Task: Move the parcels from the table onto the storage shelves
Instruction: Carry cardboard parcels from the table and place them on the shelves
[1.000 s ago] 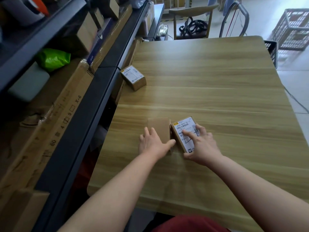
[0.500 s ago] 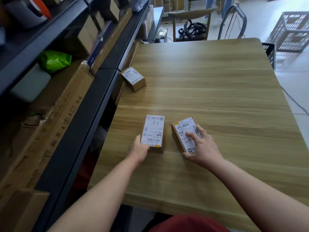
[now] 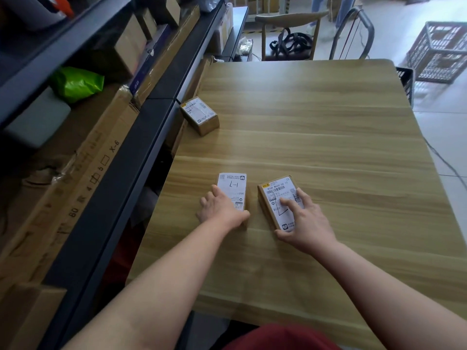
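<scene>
Two small cardboard parcels side by side at centre frame, lying flat on the wooden table [image 3: 316, 152], labels up. Left parcel [image 3: 233, 188], white label marked "L-7", covered at its near end by the left hand [image 3: 222, 210]; fingers curled round the near end and left side, thumb at the right near corner, gripping the box while it rests on the tabletop. Just beside it, apart by a narrow strip of bare wood, right parcel [image 3: 274, 198], turned slightly clockwise, barcode label on top. Right hand [image 3: 307, 221] laid over its near right part: index finger stretched flat across the label, thumb at the near corner, other fingers wrapped down the far right edge, holding the box without lifting it.

Well apart, toward the upper left of the tabletop near the left edge, third parcel [image 3: 199, 115], labelled, untouched, set at an angle.

Along the left of the frame, dark metal storage shelves [image 3: 106, 188] running up and away, stocked with cardboard boxes; long flattened carton [image 3: 83, 188] printed "X-6" on the lower level, green bag [image 3: 78, 83] at upper left.

At top centre beyond the far table edge, wooden chair [image 3: 288, 24] with black straps on its seat. At upper right, grey plastic crate [image 3: 439, 50] on the pale floor.

At bottom centre, red clothing, both bare forearms reaching in from the lower corners
</scene>
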A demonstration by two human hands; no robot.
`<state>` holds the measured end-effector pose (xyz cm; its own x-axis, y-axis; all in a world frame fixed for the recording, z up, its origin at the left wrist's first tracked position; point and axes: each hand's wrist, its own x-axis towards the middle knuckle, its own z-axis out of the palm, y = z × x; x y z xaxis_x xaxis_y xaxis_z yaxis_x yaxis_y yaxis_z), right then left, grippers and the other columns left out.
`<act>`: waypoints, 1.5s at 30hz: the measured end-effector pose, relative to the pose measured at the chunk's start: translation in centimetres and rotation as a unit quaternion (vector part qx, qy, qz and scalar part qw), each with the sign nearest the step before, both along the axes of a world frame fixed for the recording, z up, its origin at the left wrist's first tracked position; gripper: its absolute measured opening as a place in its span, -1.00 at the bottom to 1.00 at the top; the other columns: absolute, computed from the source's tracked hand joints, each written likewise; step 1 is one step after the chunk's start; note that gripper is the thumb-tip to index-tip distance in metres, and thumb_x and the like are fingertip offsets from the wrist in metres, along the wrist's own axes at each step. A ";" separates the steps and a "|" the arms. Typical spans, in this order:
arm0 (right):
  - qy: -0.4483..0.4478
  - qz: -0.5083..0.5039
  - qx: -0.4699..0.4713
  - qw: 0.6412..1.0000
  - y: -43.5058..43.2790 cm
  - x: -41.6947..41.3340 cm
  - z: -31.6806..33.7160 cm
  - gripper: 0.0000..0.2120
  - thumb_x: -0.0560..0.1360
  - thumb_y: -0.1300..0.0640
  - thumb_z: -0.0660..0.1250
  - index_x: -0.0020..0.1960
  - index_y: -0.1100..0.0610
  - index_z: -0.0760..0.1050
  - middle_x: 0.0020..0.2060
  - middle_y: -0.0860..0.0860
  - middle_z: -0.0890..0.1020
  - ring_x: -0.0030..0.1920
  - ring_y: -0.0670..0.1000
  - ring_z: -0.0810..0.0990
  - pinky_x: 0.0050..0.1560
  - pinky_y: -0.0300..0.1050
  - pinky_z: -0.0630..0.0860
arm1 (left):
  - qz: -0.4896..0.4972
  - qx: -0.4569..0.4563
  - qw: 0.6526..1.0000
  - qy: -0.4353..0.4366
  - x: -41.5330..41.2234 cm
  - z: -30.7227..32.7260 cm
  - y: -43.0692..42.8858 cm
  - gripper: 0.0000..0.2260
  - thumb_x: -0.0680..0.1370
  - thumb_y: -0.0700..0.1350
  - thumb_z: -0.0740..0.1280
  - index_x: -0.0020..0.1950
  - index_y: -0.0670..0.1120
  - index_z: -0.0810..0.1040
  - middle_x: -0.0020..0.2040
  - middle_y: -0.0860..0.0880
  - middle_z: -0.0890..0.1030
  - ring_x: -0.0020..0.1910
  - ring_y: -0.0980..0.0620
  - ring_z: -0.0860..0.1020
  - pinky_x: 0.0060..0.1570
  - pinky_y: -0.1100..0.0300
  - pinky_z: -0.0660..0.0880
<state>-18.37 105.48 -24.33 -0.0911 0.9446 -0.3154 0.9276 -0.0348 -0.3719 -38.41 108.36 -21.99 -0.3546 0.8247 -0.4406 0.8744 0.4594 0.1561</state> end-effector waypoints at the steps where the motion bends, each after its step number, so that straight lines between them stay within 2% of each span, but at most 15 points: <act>1: 0.001 -0.011 0.003 1.000 0.1 0.1 0.0 -0.20 0.27 -0.27 0.41 0.43 -0.25 0.18 0.52 -0.10 -0.04 0.37 0.09 0.26 0.27 0.00 0.40 | -0.031 -0.029 0.999 0.018 -0.4 0.3 0.4 0.12 0.27 0.21 0.50 0.57 -0.10 -0.12 0.47 -0.10 0.23 0.44 -0.14 0.20 0.28 -0.10 0.33; 4: 0.015 -0.037 0.007 0.999 0.4 0.5 0.0 -0.21 0.27 -0.24 0.43 0.44 -0.24 0.19 0.53 -0.09 -0.03 0.37 0.11 0.26 0.29 0.00 0.37 | -0.173 -0.073 0.981 0.038 -2.0 1.0 1.0 0.05 0.28 0.00 0.53 0.56 0.07 -0.11 0.47 -0.02 0.20 0.42 -0.15 0.21 0.27 -0.12 0.34; 7: 0.017 -0.033 0.002 0.999 0.5 0.5 -0.1 -0.20 0.28 -0.22 0.44 0.45 -0.23 0.19 0.53 -0.08 -0.03 0.37 0.12 0.25 0.32 0.00 0.35 | -0.296 -0.074 0.952 -0.003 -3.5 1.2 0.8 -0.05 0.38 -0.24 0.41 0.56 0.20 -0.10 0.57 0.10 0.05 0.52 -0.09 0.07 0.41 -0.11 0.23; 10: 0.016 -0.027 -0.003 0.999 0.3 0.5 0.0 -0.20 0.29 -0.22 0.43 0.45 -0.23 0.18 0.53 -0.09 -0.05 0.38 0.12 0.23 0.33 0.02 0.34 | -0.364 -0.011 0.930 0.045 -4.1 1.2 0.9 -0.17 0.45 -0.31 0.34 0.56 0.21 0.02 0.59 0.11 0.03 0.56 -0.03 -0.01 0.47 -0.04 0.14; 14: 0.006 -0.016 -0.001 1.000 -0.4 0.4 -0.2 -0.19 0.28 -0.24 0.42 0.45 -0.23 0.16 0.52 -0.08 -0.04 0.36 0.12 0.23 0.34 0.03 0.33 | -0.203 0.161 0.962 0.083 -4.7 1.1 0.5 -0.43 0.53 -0.26 0.26 0.49 0.06 0.24 0.50 0.03 0.28 0.42 -0.09 0.27 0.25 0.02 0.40; 19: 0.007 0.002 -0.007 1.000 -1.1 -0.1 -0.2 -0.19 0.27 -0.22 0.43 0.44 -0.25 0.17 0.52 -0.09 -0.05 0.35 0.11 0.22 0.33 -0.02 0.32 | 0.031 0.106 0.992 -0.068 -3.5 0.6 0.1 -0.70 0.58 -0.10 0.23 0.31 -0.07 0.40 0.25 -0.11 0.51 0.20 -0.16 0.49 0.10 0.04 0.44; 21: 0.007 0.020 -0.014 1.000 -1.3 -0.4 -0.2 -0.20 0.27 -0.22 0.44 0.44 -0.26 0.17 0.52 -0.10 -0.05 0.36 0.11 0.22 0.35 -0.01 0.30 | 0.061 0.079 0.980 -0.172 -2.6 0.2 -0.1 -0.63 0.56 -0.07 0.27 0.36 -0.07 0.37 0.29 -0.08 0.51 0.23 -0.12 0.49 0.19 0.05 0.45; 23: 0.011 0.027 -0.015 0.999 -1.5 -0.6 -0.2 -0.20 0.27 -0.21 0.44 0.43 -0.26 0.17 0.52 -0.11 -0.06 0.37 0.11 0.21 0.36 -0.01 0.29 | 0.070 0.061 0.975 -0.203 -1.9 -0.2 -0.2 -0.38 0.51 0.05 0.37 0.48 -0.09 0.20 0.39 -0.08 0.41 0.34 -0.11 0.41 0.30 0.04 0.38; 26: 0.024 0.022 -0.001 0.999 -1.6 -0.8 -0.3 -0.18 0.27 -0.20 0.44 0.45 -0.23 0.17 0.53 -0.09 -0.05 0.40 0.09 0.20 0.38 -0.05 0.26 | 0.056 0.052 0.991 -0.111 -0.6 -0.6 0.1 -0.05 0.37 0.33 0.39 0.54 -0.13 0.06 0.44 -0.10 0.29 0.42 -0.14 0.29 0.35 0.00 0.31; 29: 0.054 -0.005 0.029 0.998 -2.2 -0.8 -0.8 -0.15 0.26 -0.18 0.45 0.47 -0.16 0.17 0.54 -0.05 -0.05 0.48 0.03 0.14 0.37 -0.11 0.24 | 0.051 0.065 0.996 -0.032 0.2 -0.9 0.6 0.05 0.25 0.46 0.37 0.49 -0.15 0.11 0.40 -0.10 0.29 0.37 -0.16 0.30 0.24 -0.01 0.37; 32: 0.073 -0.046 0.016 0.996 -2.7 -0.7 -1.3 -0.08 0.24 -0.15 0.47 0.49 -0.10 0.11 0.53 -0.02 -0.06 0.50 0.03 0.11 0.37 -0.07 0.26 | 0.032 0.064 0.997 -0.028 -0.3 -1.6 0.9 0.04 0.26 0.39 0.41 0.52 -0.07 0.01 0.41 -0.08 0.23 0.36 -0.17 0.27 0.19 -0.03 0.39; 36: -0.009 0.008 -0.005 1.000 -1.5 -1.9 -1.1 -0.14 0.29 0.00 0.43 0.49 -0.11 0.10 0.55 -0.01 -0.11 0.53 0.08 -0.22 0.48 0.14 -0.15 | -0.029 0.019 0.999 -0.039 -2.6 -1.8 1.2 -0.02 0.26 0.15 0.40 0.53 0.13 -0.13 0.46 -0.04 0.09 0.37 -0.18 0.24 0.19 -0.06 0.38; 38: -0.078 -0.007 0.019 0.997 -0.5 -2.6 -0.6 -0.24 0.33 0.18 0.35 0.44 -0.21 0.17 0.55 -0.03 -0.10 0.52 0.11 -0.28 0.46 0.21 -0.20 | -0.061 0.013 0.998 0.000 -3.6 -1.8 1.2 -0.04 0.26 0.08 0.39 0.51 0.17 -0.13 0.45 -0.03 0.08 0.33 -0.17 0.25 0.18 -0.09 0.40; 42: -0.085 -0.084 0.071 0.990 1.0 -3.2 0.6 -0.44 0.44 0.20 0.27 0.33 -0.29 0.36 0.48 -0.03 0.18 0.44 0.09 0.13 0.30 0.06 0.20 | -0.078 0.012 0.997 0.023 -4.2 -1.7 1.4 -0.07 0.29 0.03 0.39 0.51 0.16 -0.12 0.37 -0.06 0.14 0.26 -0.18 0.27 0.14 -0.09 0.39; 45: -0.055 -0.085 0.056 0.993 1.2 -5.6 0.6 -0.49 0.52 -0.01 0.19 0.44 -0.23 0.23 0.38 -0.01 0.28 0.30 0.14 0.27 0.23 0.11 0.31 | -0.087 0.011 0.996 0.034 -3.8 -1.7 1.4 -0.06 0.30 0.03 0.40 0.52 0.13 -0.13 0.34 -0.09 0.15 0.24 -0.18 0.27 0.10 -0.10 0.39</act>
<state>-23.98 106.72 -23.73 0.1018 0.9731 -0.2068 0.9468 -0.1585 -0.2799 -42.20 109.77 -23.65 -0.2337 0.8858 -0.4009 0.9493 0.2970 0.1029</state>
